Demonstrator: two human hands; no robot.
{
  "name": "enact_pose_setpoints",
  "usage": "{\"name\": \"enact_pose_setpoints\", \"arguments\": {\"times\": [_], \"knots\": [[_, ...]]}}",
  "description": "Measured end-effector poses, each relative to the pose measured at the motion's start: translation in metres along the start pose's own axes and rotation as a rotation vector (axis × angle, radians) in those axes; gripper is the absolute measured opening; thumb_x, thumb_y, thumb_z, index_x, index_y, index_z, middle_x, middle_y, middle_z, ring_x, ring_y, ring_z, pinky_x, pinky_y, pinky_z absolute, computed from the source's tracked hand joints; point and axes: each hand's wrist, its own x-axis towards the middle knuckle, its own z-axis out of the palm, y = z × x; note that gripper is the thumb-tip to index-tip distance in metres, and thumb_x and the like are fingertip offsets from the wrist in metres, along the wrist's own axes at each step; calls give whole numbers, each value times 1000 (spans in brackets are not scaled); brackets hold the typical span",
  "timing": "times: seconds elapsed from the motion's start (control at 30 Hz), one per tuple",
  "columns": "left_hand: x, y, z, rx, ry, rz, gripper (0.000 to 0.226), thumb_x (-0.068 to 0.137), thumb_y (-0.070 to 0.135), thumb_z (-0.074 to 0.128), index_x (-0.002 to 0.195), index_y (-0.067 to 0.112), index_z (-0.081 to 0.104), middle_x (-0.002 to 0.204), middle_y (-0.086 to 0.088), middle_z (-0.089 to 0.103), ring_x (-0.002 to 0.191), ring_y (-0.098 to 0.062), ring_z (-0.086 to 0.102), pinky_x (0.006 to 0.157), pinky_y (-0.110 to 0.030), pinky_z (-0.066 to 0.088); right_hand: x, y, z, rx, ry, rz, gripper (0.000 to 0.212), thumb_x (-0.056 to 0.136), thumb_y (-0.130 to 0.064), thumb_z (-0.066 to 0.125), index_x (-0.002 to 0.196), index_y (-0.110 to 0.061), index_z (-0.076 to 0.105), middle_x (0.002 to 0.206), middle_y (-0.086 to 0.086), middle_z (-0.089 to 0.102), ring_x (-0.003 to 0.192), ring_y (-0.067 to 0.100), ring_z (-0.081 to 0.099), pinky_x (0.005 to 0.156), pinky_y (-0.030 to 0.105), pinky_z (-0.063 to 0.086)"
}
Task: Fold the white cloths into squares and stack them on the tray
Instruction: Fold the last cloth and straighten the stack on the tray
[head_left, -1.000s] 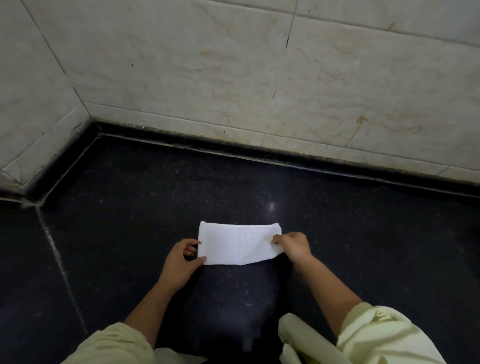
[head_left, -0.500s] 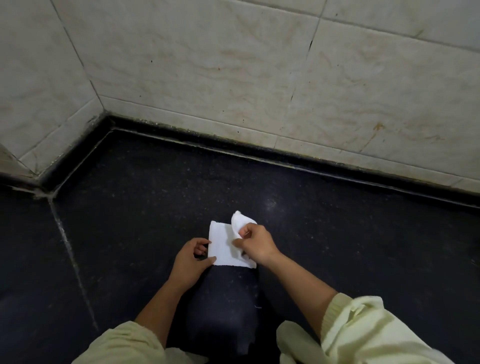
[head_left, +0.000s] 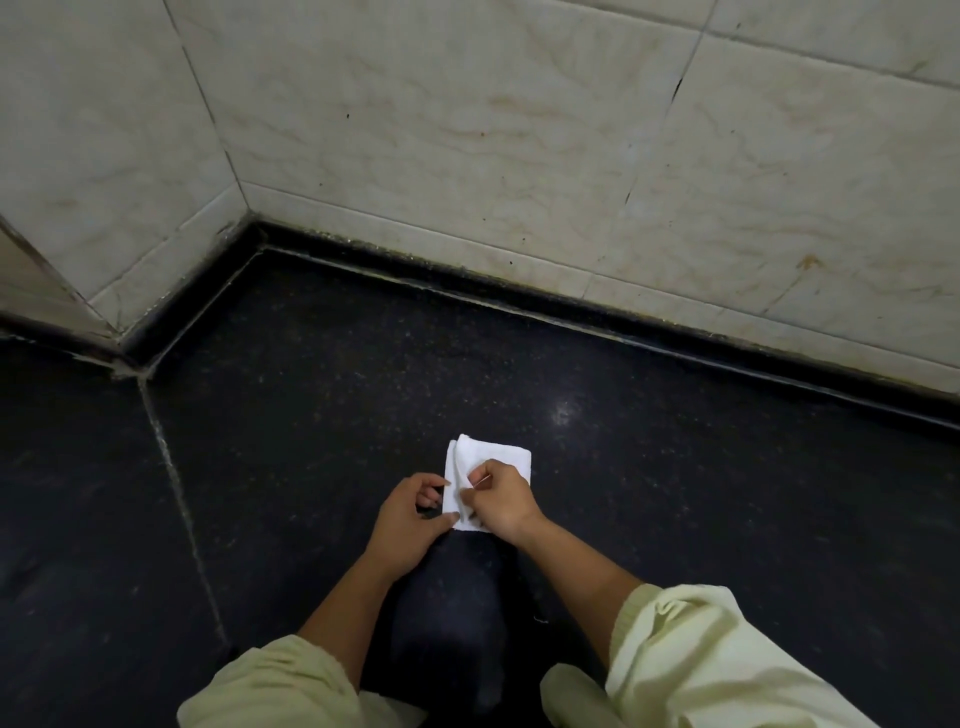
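Cloth (head_left: 506, 458) on the dark surface (head_left: 311, 441), a long strip a second ago, now halved near-square: right hand (head_left: 501, 501) pinches the carried-over end, left hand (head_left: 410, 519) pinches the left edge; stacking likely next.

Dim overall; small glare spot on dark floor (head_left: 561, 415); edges seemingly bowed.
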Motion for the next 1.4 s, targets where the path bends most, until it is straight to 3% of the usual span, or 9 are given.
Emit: {"name": "enact_pose_setpoints", "arguments": {"times": [0.2, 0.37, 0.47, 0.6, 0.83, 0.97, 1.07, 1.17, 1.4], "knots": [[4, 4, -5, -195, -15, -151, 22, 89, 11, 52, 96, 23, 70, 103, 0, 67, 96, -17, 63, 85, -27, 50, -2, 4, 0, 51, -86, 19, 17, 86, -16, 66, 72, -21, 57, 75, -6, 58, 75, 11, 56, 70, 22, 46], [1, 11, -4, -212, -12, -154, 16, 92, 32, 59, 95, 22, 70, 100, 1, 69, 96, -16, 65, 84, -28, 50, -5, 6, -18, 198, -58, 83, 16, 88, -15, 63, 73, -15, 65, 70, -2, 61, 61, 8, 55, 49, 16, 43], [0, 13, -1, -98, 22, -151, 26, 83, 34, 72, 103, 19, 64, 97, -1, 64, 89, -13, 60, 73, -16, 45, -6, 17, -36, 211, 34, 122, 12, 87, -8, 58, 78, -8, 66, 71, 5, 61, 60, 12, 55, 50, 19, 44], [3, 21, 1, 54, -18, -165, 46, 76, 12, 78, 117, 14, 57, 101, -2, 58, 87, -10, 55, 67, -12, 42, -8, 33, -59, 184, 122, 190, 11, 85, -5, 57, 77, -7, 65, 72, 7, 65, 63, 17, 59, 53, 24, 46], [13, 43, 3, 53, -8, -319, 62, 81, 16, 70, 134, 5, 41, 129, -12, 49, 101, -19, 52, 80, -27, 46, -14, 37, -59, 312, 171, 253, 6, 86, -10, 60, 83, -6, 63, 76, 6, 65, 62, 16, 57, 53, 25, 44], [13, 47, 9, -45, -63, -431, 54, 79, 25, 69, 124, 3, 49, 121, -10, 58, 99, -21, 60, 75, -31, 53, -18, 32, -54, 392, 124, 295, 15, 82, -17, 71, 87, -3, 66, 76, 6, 63, 60, 15, 51, 50, 25, 37], [10, 50, 10, -115, -58, -461, 24, 83, 19, 65, 97, 0, 59, 92, -8, 62, 72, -16, 58, 54, -22, 42, -21, 32, -53, 459, 89, 342, 13, 79, -16, 72, 82, -6, 64, 70, 4, 56, 57, 14, 44, 50, 26, 34], [6, 54, 7, -220, -111, -558, 12, 82, 16, 63, 87, 5, 60, 75, -6, 55, 63, -16, 50, 55, -22, 40, -27, 35, -57, 580, 29, 354, 15, 75, -14, 69, 87, -5, 68, 75, 5, 57, 63, 16, 46, 53, 27, 37], [-1, 61, 12, -332, -272, -572, 22, 77, 8, 60, 99, 8, 64, 106, -10, 67, 95, -24, 64, 70, -30, 51, -43, 54, -69, 907, -77, 362, 39, 73, -4, 62, 112, 0, 67, 106, 14, 70, 94, 26, 67, 83, 36, 54]]}}
